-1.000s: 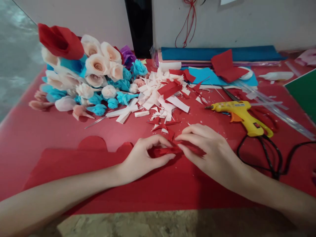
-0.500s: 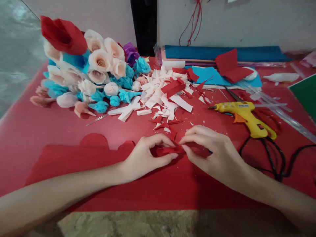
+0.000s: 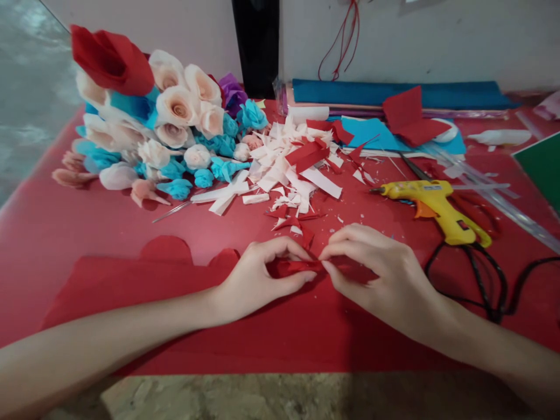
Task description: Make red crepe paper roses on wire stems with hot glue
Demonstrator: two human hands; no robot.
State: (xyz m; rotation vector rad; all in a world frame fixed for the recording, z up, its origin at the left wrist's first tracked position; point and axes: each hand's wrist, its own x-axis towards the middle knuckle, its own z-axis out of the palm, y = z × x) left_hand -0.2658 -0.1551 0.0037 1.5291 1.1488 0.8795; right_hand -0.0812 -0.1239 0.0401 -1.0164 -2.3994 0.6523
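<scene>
A small piece of red paper (image 3: 286, 267) sits at the near middle of the worktop (image 3: 114, 227), pinched by the left hand (image 3: 249, 280) between thumb and fingers. The right hand (image 3: 378, 268) has its thumb and fingertips drawn together at the paper's right end. Beneath the left forearm lies a larger red sheet (image 3: 131, 283). Just beyond the hands is a heap of white and red scraps (image 3: 280, 160); paper flowers (image 3: 175, 108) crowd the far left, and a yellow glue gun (image 3: 433, 201) lies right.
</scene>
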